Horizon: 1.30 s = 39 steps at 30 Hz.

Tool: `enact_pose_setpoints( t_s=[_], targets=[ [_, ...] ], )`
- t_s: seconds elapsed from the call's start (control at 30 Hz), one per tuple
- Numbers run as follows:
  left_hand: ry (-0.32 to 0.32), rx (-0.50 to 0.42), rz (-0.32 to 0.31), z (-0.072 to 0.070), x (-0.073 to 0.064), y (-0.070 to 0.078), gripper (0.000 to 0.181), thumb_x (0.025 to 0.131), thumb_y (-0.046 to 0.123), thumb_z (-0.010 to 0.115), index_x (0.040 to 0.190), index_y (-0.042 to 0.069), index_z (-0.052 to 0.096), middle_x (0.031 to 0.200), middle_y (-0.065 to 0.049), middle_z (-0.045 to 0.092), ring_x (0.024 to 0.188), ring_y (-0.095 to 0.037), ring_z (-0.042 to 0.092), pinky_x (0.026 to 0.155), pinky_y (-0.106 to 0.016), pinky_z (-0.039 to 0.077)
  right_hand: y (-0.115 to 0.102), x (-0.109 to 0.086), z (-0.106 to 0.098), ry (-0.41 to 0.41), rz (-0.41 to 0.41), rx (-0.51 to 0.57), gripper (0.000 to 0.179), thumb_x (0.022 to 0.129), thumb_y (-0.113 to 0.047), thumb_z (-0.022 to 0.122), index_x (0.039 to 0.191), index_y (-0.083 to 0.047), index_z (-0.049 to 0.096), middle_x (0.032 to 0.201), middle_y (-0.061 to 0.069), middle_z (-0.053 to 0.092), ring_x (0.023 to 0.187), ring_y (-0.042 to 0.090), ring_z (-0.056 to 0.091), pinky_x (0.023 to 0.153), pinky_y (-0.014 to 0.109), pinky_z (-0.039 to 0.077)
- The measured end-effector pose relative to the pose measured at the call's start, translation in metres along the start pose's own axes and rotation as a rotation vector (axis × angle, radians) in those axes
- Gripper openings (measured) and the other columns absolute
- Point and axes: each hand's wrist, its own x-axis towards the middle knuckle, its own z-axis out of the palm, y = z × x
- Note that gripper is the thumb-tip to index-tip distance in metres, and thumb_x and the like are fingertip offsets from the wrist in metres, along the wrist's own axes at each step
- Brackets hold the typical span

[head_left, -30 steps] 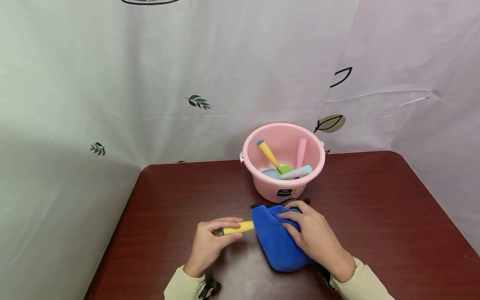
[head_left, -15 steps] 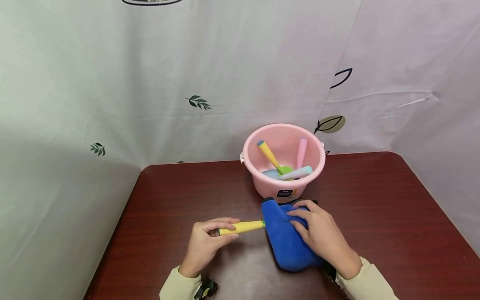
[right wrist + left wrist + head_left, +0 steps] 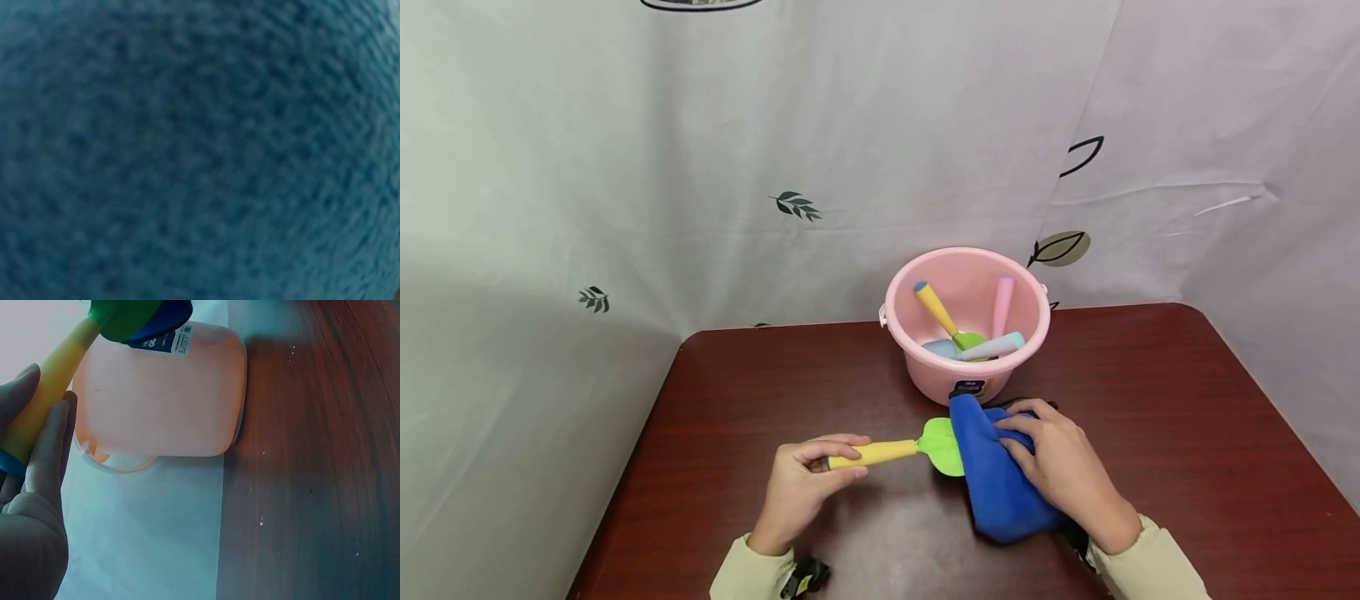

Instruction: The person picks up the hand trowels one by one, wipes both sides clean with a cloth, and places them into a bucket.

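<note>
My left hand (image 3: 796,492) pinches the yellow handle of a toy shovel (image 3: 942,447) between thumb and fingers. The shovel lies level, its green leaf-shaped blade pointing right; the tip is hidden by a blue plush cloth (image 3: 1003,492) with black edging. My right hand (image 3: 1067,471) grips this bunched cloth from above with bent fingers, over the table in front of the bucket. In the left wrist view, the shovel's handle (image 3: 59,372) slants up from my fingers to the blade, which overlaps the blue cloth. Blue pile (image 3: 200,150) fills the right wrist view.
Behind the cloth, a pink bucket (image 3: 928,375) stands near the table's back edge. Inside are a yellow-handled green shovel (image 3: 938,310), a pink handle (image 3: 1003,304) and a pale blue tool (image 3: 992,346). A white curtain (image 3: 865,150) hangs behind the dark red table (image 3: 737,417).
The green blade has come out of the blue cloth, having been hidden before. My left hand has drawn left with the shovel, while my right hand and the cloth have shifted right.
</note>
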Motion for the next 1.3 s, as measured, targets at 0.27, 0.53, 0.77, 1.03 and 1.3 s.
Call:
enact_pose_setpoints(
  t_s=[0.27, 0.53, 0.77, 1.03, 1.3],
  targets=[
    [0.022, 0.006, -0.026, -0.005, 0.001, 0.002, 0.018, 0.072, -0.010, 0.084, 0.084, 0.000, 0.075, 0.103, -0.016, 0.075, 0.101, -0.023, 0.071, 0.071, -0.020, 0.053, 0.009, -0.003, -0.012, 0.001, 0.054, 0.010, 0.019, 0.082, -0.005, 0.081, 0.100, -0.010, 0.080, 0.110, 0.011, 0.067, 0.098, 0.029, 0.067, 0.081, 0.053, 0.055],
    [0.027, 0.024, -0.034, -0.006, 0.001, 0.002, 0.018, 0.072, -0.010, 0.084, 0.084, 0.001, 0.076, 0.102, -0.015, 0.075, 0.103, -0.022, 0.070, 0.072, -0.021, 0.053, 0.016, -0.005, -0.023, 0.087, 0.028, -0.001, 0.018, 0.080, -0.004, 0.081, 0.098, -0.009, 0.080, 0.107, 0.010, 0.067, 0.094, 0.029, 0.068, 0.078, 0.052, 0.056],
    [0.038, 0.034, -0.030, -0.002, 0.002, 0.001, 0.019, 0.071, -0.010, 0.084, 0.084, 0.001, 0.076, 0.101, -0.016, 0.075, 0.100, -0.020, 0.070, 0.068, -0.018, 0.050, 0.006, -0.005, -0.028, 0.108, 0.020, 0.029, 0.021, 0.080, -0.004, 0.082, 0.100, -0.011, 0.080, 0.109, 0.007, 0.068, 0.096, 0.027, 0.068, 0.078, 0.051, 0.056],
    [0.006, 0.058, -0.017, 0.006, 0.003, -0.001, 0.017, 0.073, -0.004, 0.086, 0.086, 0.004, 0.078, 0.102, -0.012, 0.076, 0.094, -0.017, 0.070, 0.055, -0.018, 0.044, -0.014, 0.001, -0.027, 0.104, -0.014, 0.065, 0.024, 0.078, -0.007, 0.084, 0.101, -0.014, 0.080, 0.110, 0.002, 0.067, 0.098, 0.022, 0.068, 0.080, 0.047, 0.057],
    [-0.022, 0.027, -0.017, 0.016, 0.004, -0.001, 0.016, 0.074, -0.002, 0.086, 0.087, 0.003, 0.078, 0.102, -0.012, 0.075, 0.095, -0.018, 0.070, 0.058, -0.019, 0.047, -0.033, 0.007, -0.016, 0.066, -0.082, 0.093, 0.025, 0.079, -0.008, 0.085, 0.102, -0.017, 0.080, 0.112, -0.001, 0.066, 0.099, 0.016, 0.067, 0.081, 0.043, 0.057]
  ],
)
